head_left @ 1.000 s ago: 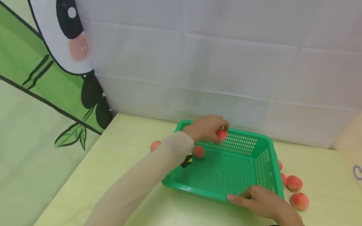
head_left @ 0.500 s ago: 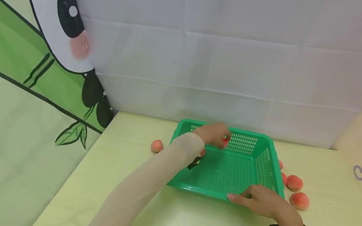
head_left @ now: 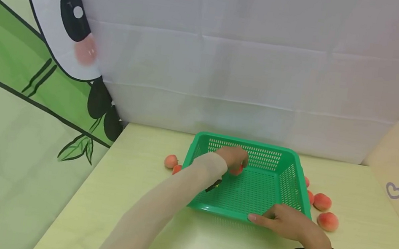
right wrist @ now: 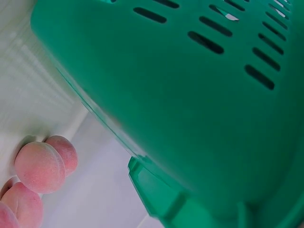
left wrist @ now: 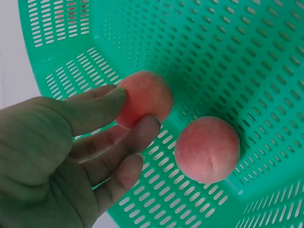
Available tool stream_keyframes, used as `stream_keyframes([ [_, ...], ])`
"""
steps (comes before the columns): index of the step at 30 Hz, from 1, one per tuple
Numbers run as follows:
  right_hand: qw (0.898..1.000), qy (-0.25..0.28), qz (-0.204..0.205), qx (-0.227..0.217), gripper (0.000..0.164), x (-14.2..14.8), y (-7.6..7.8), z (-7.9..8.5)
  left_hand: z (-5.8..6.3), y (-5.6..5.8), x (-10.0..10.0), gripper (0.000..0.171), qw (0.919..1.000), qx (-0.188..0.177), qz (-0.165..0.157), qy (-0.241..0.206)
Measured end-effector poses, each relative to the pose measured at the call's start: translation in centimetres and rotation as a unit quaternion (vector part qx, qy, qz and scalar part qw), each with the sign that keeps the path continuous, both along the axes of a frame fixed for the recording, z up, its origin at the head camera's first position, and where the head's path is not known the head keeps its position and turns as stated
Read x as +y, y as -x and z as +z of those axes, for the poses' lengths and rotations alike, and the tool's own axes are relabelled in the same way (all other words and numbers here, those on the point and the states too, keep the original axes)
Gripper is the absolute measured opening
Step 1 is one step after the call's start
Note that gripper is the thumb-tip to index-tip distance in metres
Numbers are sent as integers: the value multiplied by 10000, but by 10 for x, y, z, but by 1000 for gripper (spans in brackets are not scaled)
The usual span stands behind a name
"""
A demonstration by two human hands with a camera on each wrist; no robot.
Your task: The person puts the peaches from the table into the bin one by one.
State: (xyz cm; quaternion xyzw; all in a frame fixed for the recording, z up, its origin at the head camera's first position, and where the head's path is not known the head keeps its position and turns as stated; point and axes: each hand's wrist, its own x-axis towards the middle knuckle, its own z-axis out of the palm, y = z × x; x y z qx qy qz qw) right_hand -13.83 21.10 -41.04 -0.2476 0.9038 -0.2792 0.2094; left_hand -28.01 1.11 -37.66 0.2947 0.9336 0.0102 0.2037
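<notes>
In the head view my left hand (head_left: 232, 157) reaches down inside the green plastic basket (head_left: 244, 216). Thumb and fingers pinch a peach (left wrist: 145, 97), seen close up in the left wrist view near the basket's bottom. A second peach (left wrist: 207, 149) lies beside it in the basket; the left arm hides that one from the head camera. At the front right corner, my right hand (head_left: 290, 224) grips the basket's rim, thumb along the front edge. The right wrist view shows the basket's outer wall (right wrist: 156, 95) but not the hand.
Right of the basket several peaches rest on the pale yellow table (head_left: 182, 245), among them a front peach (head_left: 328, 221). To the left lie a peach (head_left: 171, 161) and another one (head_left: 177, 169) partly behind the sleeve. A printed cloth (head_left: 249, 72) hangs behind the table.
My left hand has lowered from the back left rim into the basket with the peach. The right hand has stayed on the rim.
</notes>
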Motion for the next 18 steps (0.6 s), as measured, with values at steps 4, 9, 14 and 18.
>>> stream_keyframes([
  [4,10000,56,21,-54,46,0,0,-1,-3,-2,1,40,10000,-14,45,31],
  [9,9999,102,-13,-112,46,0,-1,0,-6,-4,1,40,10000,38,71,56],
  [14,9999,64,-53,-71,47,0,0,-1,-6,-5,1,42,9997,157,66,145],
  [18,10000,42,-35,-10,47,0,0,-1,-6,-6,0,42,9995,178,48,244],
])
